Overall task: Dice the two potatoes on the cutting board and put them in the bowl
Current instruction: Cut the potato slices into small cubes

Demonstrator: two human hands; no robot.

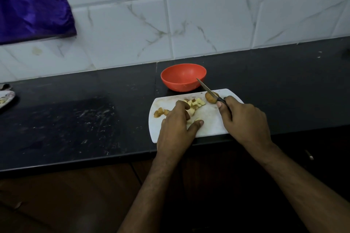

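One potato is already reduced to pale diced pieces (195,104), heaped on the white cutting board (208,119) just ahead of your left grip, with a few brown-skinned end bits (161,112) lying apart on the board, out past that grip's knuckle side. The second potato (210,98) looks whole, still in its skin, and sits at the far edge of the board, touching the knife just beyond your right grip. By that showing you are roughly halfway through the cutting, and none of the transfer is done: the orange bowl (183,76) appears to hold nothing, standing on the black worktop (75,119) just past the board's far edge.

Your left hand (177,125) lies palm down over the near side of the heap, fingers curled onto the pieces and thumb stretched out toward your right grip; whether it is gathering them or only steadying them, you cannot tell from here. Your right hand (244,119) is closed tight round the black handle of the knife (209,91), whose blade slants up and away from that grip, across the whole potato, its tip showing in front of the bowl's rim.

Left to do, as I judge it: dice that second potato, then move everything into the bowl.
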